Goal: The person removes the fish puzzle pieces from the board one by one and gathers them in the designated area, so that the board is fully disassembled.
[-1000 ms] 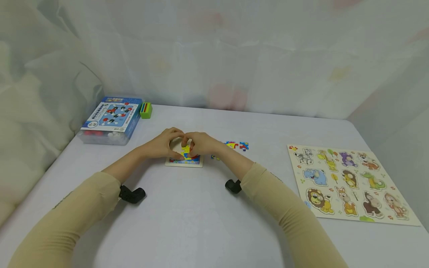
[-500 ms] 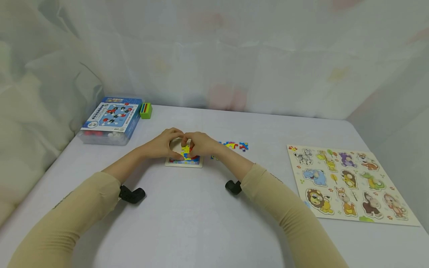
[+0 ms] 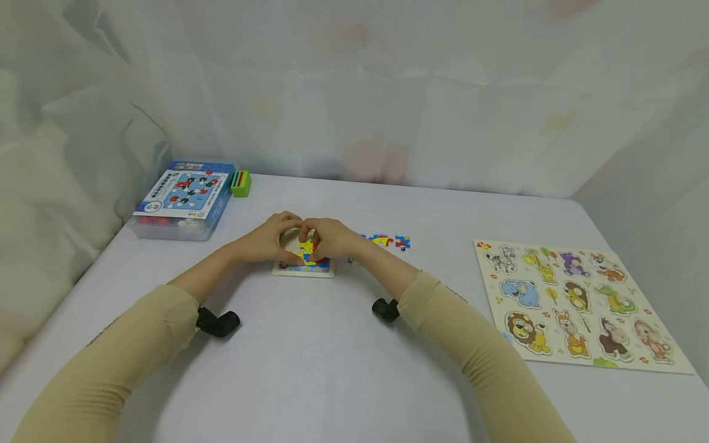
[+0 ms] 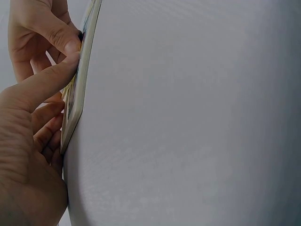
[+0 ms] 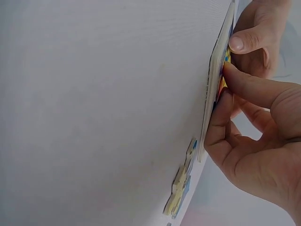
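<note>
A small jigsaw puzzle board (image 3: 303, 274) with a pale rim lies on the table, partly filled with bright pieces. My left hand (image 3: 267, 239) holds it from the left, thumb on the printed surface and fingers at the far edge. In the left wrist view both thumbs nearly meet over the board (image 4: 78, 101). My right hand (image 3: 334, 239) pinches a red and yellow puzzle piece (image 5: 224, 84) between thumb and index finger, down at the board's surface. Its outline is mostly hidden by the fingers. Several loose puzzle pieces (image 3: 382, 239) lie right of the board, partly behind my right forearm.
At the back left stands a blue-lidded box (image 3: 185, 197) of molecule model parts, with a small green block (image 3: 241, 183) beside it. A large animal peg puzzle (image 3: 576, 301) lies on the right. Black wrist cameras (image 3: 219, 323) hang below both sleeves. A white cloth backs the table.
Both hands stay over the board in nearly the same pose. Only tiny shifts of the right fingers show; the loose pieces have not moved.
</note>
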A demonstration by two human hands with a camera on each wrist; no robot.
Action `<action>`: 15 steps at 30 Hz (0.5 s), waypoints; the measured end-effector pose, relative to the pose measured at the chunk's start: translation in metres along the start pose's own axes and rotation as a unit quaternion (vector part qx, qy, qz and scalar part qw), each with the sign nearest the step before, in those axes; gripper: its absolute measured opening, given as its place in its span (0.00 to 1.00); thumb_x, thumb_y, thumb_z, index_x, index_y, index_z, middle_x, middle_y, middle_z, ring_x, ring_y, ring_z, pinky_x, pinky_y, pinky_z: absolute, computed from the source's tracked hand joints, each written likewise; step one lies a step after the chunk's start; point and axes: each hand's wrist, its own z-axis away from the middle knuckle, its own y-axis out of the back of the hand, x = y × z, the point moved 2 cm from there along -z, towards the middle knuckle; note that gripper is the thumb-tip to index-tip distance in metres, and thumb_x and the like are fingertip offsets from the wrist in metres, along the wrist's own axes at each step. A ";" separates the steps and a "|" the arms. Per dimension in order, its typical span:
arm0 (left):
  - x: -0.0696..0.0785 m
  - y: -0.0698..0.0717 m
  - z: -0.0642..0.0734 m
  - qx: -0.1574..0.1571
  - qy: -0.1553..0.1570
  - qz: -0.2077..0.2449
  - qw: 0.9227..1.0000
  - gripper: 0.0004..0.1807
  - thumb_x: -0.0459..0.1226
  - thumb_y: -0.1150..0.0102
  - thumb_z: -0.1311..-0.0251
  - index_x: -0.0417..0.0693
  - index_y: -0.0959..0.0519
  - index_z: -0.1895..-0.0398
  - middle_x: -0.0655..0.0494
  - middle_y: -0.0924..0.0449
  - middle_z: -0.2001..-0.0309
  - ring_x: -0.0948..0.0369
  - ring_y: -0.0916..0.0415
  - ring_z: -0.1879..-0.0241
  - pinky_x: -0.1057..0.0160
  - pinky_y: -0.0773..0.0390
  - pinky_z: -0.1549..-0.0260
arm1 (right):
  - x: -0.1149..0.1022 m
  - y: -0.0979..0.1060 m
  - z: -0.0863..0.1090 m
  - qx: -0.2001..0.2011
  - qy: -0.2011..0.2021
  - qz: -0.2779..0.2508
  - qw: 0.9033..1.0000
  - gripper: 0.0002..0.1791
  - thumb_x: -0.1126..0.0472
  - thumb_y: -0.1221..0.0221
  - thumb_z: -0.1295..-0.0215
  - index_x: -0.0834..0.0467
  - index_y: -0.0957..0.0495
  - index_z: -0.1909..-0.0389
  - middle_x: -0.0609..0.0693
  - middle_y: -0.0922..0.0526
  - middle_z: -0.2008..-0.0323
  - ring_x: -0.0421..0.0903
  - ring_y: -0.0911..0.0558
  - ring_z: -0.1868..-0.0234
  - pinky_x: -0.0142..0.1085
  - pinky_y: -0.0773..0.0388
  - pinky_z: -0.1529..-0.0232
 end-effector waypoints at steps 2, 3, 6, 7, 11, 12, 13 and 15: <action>0.000 0.000 0.000 0.000 -0.001 0.000 1.000 0.42 0.48 0.24 0.53 0.49 0.30 0.34 0.50 0.38 0.33 0.46 0.48 0.29 0.32 0.47 0.30 | 0.000 0.000 0.001 0.002 -0.002 -0.006 1.000 0.21 0.66 0.33 0.41 0.56 0.26 0.47 0.55 0.20 0.53 0.47 0.25 0.54 0.30 0.26 0.60; 0.000 0.000 0.000 0.001 -0.002 0.001 1.000 0.41 0.48 0.24 0.53 0.49 0.30 0.34 0.50 0.38 0.33 0.46 0.48 0.29 0.32 0.47 0.30 | 0.000 0.000 0.001 0.003 -0.003 -0.009 1.000 0.22 0.66 0.33 0.41 0.56 0.26 0.47 0.55 0.20 0.53 0.47 0.25 0.54 0.30 0.26 0.59; -0.001 0.000 0.000 0.001 -0.004 0.002 1.000 0.42 0.48 0.24 0.53 0.49 0.30 0.34 0.50 0.38 0.33 0.46 0.47 0.29 0.32 0.47 0.30 | -0.001 0.000 0.002 0.007 -0.007 -0.015 1.000 0.23 0.66 0.33 0.41 0.56 0.27 0.46 0.54 0.21 0.52 0.47 0.25 0.51 0.31 0.25 0.57; -0.001 0.000 0.000 0.001 -0.004 0.001 1.000 0.42 0.48 0.24 0.53 0.49 0.30 0.34 0.50 0.38 0.33 0.46 0.47 0.29 0.32 0.47 0.30 | -0.001 0.000 0.002 0.008 -0.008 -0.015 1.000 0.23 0.67 0.32 0.42 0.56 0.27 0.46 0.54 0.21 0.51 0.47 0.25 0.51 0.31 0.25 0.57; -0.002 0.000 0.000 0.001 -0.004 -0.002 1.000 0.42 0.49 0.24 0.53 0.50 0.30 0.34 0.50 0.38 0.33 0.46 0.48 0.28 0.32 0.47 0.30 | -0.001 0.000 0.002 0.014 -0.010 -0.013 1.000 0.24 0.66 0.32 0.42 0.57 0.27 0.45 0.54 0.22 0.52 0.46 0.26 0.52 0.31 0.26 0.57; -0.002 0.000 0.000 0.001 -0.004 -0.002 1.000 0.42 0.49 0.24 0.53 0.49 0.30 0.34 0.49 0.38 0.32 0.46 0.48 0.28 0.32 0.47 0.30 | -0.001 0.000 0.001 0.016 -0.011 -0.012 1.000 0.24 0.66 0.32 0.42 0.57 0.27 0.45 0.53 0.22 0.53 0.46 0.26 0.54 0.30 0.26 0.58; -0.003 0.000 0.000 0.001 -0.004 -0.003 1.000 0.42 0.49 0.24 0.53 0.49 0.30 0.34 0.49 0.38 0.32 0.46 0.48 0.28 0.32 0.47 0.30 | -0.001 0.000 0.001 0.017 -0.011 -0.012 1.000 0.24 0.66 0.32 0.42 0.57 0.27 0.45 0.53 0.22 0.55 0.46 0.26 0.55 0.29 0.27 0.59; -0.003 0.000 -0.001 0.001 -0.004 -0.002 1.000 0.42 0.49 0.24 0.53 0.49 0.30 0.34 0.49 0.38 0.32 0.45 0.48 0.28 0.32 0.48 0.30 | -0.001 0.000 0.001 0.018 -0.009 -0.011 1.000 0.24 0.66 0.32 0.42 0.57 0.27 0.45 0.52 0.23 0.58 0.45 0.27 0.58 0.29 0.28 0.62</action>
